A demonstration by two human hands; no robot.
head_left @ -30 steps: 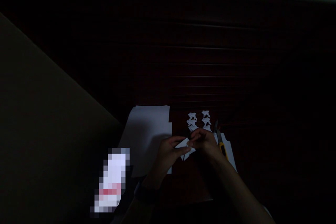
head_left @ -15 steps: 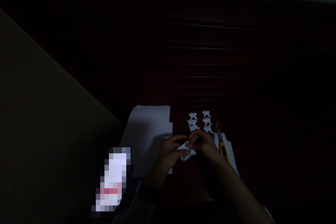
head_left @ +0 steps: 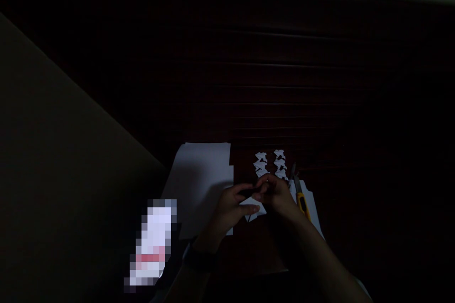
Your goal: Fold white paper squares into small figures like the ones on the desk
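A small piece of folded white paper (head_left: 253,208) is between my two hands, just above the dark table. My left hand (head_left: 229,206) has its thumb across the paper's face and its fingers behind it. My right hand (head_left: 276,194) is bent at the paper's upper right edge, thumb and forefinger close together there. Shadow hides where its fingertips meet the paper. Beyond the hands, several small folded paper figures (head_left: 280,163) lie in two columns, the lowest partly covered by my right hand.
White paper sheets (head_left: 199,175) lie to the left. On the right, a yellow utility knife (head_left: 302,203) rests on more white paper (head_left: 313,206), with a dark pointed tool (head_left: 293,169) beside it. A bright, pixelated screen-like shape (head_left: 152,241) is at lower left. The surroundings are very dark.
The folded paper has tilted and shifted slightly down and right. My right thumb has moved up toward its upper edge, and more of the paper's right side shows.
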